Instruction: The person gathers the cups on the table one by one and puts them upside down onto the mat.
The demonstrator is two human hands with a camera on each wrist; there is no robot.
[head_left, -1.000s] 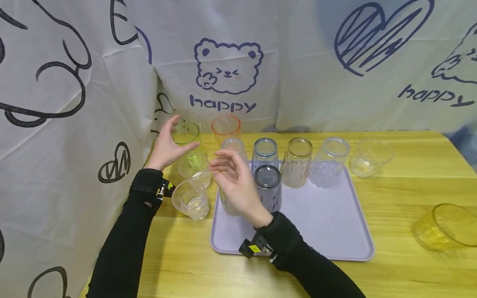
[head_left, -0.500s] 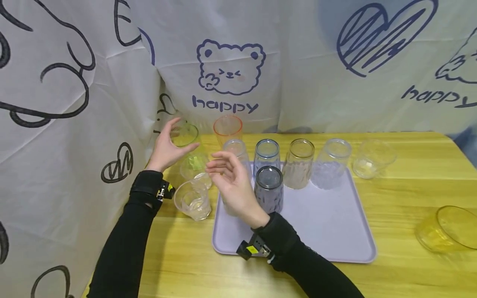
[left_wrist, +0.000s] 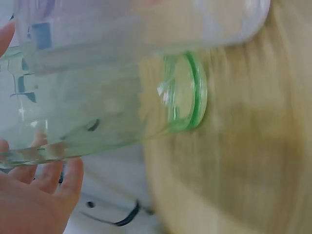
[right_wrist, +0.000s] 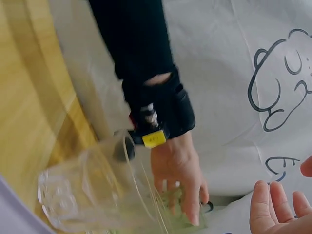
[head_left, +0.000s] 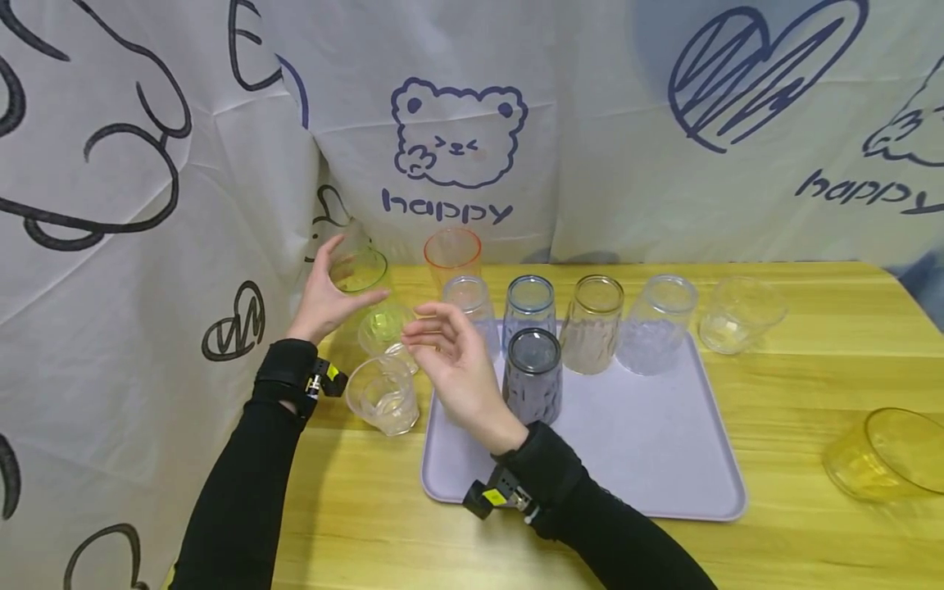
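My left hand (head_left: 320,299) holds a green glass (head_left: 359,274) at the back left, thumb and fingers on opposite sides near its rim. In the left wrist view the green glass (left_wrist: 102,114) has a thick green base, and a clear glass (left_wrist: 161,24) stands in front of it. My right hand (head_left: 460,373) hovers over the tray's left side, fingers loosely bent, holding nothing. Beside it stands a dark grey glass (head_left: 533,381) on the lilac tray (head_left: 634,459). Between my hands is a clear glass (head_left: 382,397), with another clear glass behind it.
An orange-rimmed glass (head_left: 452,254) stands by the back cloth. Along the tray's back are a blue-rimmed glass (head_left: 528,311), a brownish glass (head_left: 592,332) and a pale glass (head_left: 656,332). To the right are a clear glass (head_left: 741,315) and a yellow glass (head_left: 881,455).
My left hand has shifted slightly left, the green glass moving with it. My right hand has drifted a little left, still holding nothing.
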